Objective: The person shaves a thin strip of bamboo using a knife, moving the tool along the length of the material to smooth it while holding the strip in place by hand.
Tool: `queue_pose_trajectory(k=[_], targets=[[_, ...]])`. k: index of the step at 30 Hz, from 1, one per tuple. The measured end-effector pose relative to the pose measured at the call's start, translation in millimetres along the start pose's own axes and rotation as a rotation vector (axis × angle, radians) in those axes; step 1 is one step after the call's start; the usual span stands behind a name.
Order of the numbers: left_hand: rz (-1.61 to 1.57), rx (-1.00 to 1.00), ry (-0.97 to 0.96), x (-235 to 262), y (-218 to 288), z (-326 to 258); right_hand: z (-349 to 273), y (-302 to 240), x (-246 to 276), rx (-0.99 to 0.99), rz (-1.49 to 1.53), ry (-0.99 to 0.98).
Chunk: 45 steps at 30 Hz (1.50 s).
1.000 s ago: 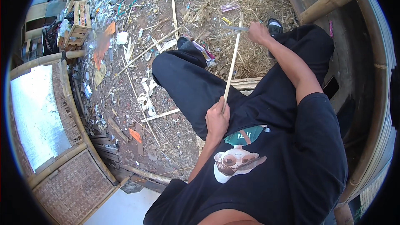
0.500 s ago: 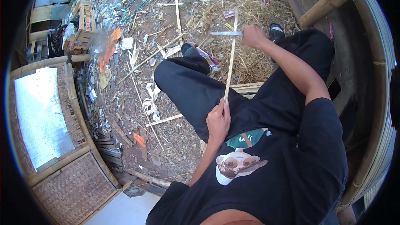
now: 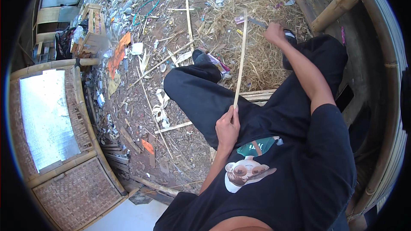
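1. Left hand (image 3: 227, 127) closed around the near end of a long, thin bamboo strip (image 3: 240, 57), fingers wrapped tight on it, held just above the lap.
2. Bamboo strip running away from the body, nearly straight up the picture, over the black trouser leg (image 3: 201, 94) and out above the straw-covered ground (image 3: 261, 59).
3. Right hand (image 3: 274, 33) stretched forward at the far end of the strip, fingers clamped on the handle of a knife (image 3: 256, 22).
4. Knife blade grey and flat, pointing left from the right hand, meeting the strip near its far tip; exact point of contact too small to tell.
5. Seated in black trousers and a black shirt with a printed cartoon figure, left knee bent and raised, black shoe (image 3: 199, 55) resting on the dirt.
6. Ground ahead littered with shavings, split bamboo sticks (image 3: 188, 10), scraps of paper and orange bits (image 3: 120, 53).
7. More split bamboo lengths (image 3: 257, 96) lying flat just beyond the raised knee, under the strip.
8. Woven bamboo panel (image 3: 77, 192) at the lower left, framed with thick poles, a pale sheet (image 3: 45, 119) lying above it.
9. Small wooden crate frames (image 3: 90, 29) at the upper left, well apart from both hands.
10. Curved bamboo seat rim (image 3: 387, 102) along the right side, a thick pole (image 3: 336, 8) slanting at the upper right.
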<state>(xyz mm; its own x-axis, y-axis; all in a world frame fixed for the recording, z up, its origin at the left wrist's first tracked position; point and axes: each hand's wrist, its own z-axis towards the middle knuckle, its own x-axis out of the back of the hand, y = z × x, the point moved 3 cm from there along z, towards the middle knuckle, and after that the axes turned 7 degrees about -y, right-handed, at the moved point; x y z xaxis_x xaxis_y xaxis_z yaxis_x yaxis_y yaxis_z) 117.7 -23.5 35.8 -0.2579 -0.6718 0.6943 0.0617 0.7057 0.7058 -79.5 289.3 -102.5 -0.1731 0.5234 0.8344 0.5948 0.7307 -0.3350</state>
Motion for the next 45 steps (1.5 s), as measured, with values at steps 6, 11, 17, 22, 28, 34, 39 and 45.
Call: queue_pose_trajectory(k=[6, 11, 17, 22, 28, 34, 39, 45], targets=[[0.061, 0.027, -0.052, 4, -1, 1, -7, 9, -13, -0.168, 0.320, -0.114], [0.027, 0.034, -0.040, 6, -1, 4, -25, -8, 17, 0.081, 0.281, 0.046], [-0.081, 0.119, -0.073, 7, -3, 6, -64, -38, 13, 0.432, 0.233, 0.002], [-0.105, 0.059, -0.051, 9, -3, 2, -63, -50, 19, 0.636, 0.054, -0.023], [-0.067, -0.051, -0.050, 6, -3, 0, 0, -6, 61, 0.099, 0.033, 0.167], [-0.124, 0.062, -0.041, 8, -7, 3, -56, -48, 49, 0.401, 0.096, 0.065], [-0.090, 0.024, -0.039, 9, -7, 3, -64, -54, 26, 0.657, -0.033, 0.025], [-0.086, -0.007, -0.057, 7, -4, 1, 3, 5, 69, 0.071, 0.082, 0.167]])
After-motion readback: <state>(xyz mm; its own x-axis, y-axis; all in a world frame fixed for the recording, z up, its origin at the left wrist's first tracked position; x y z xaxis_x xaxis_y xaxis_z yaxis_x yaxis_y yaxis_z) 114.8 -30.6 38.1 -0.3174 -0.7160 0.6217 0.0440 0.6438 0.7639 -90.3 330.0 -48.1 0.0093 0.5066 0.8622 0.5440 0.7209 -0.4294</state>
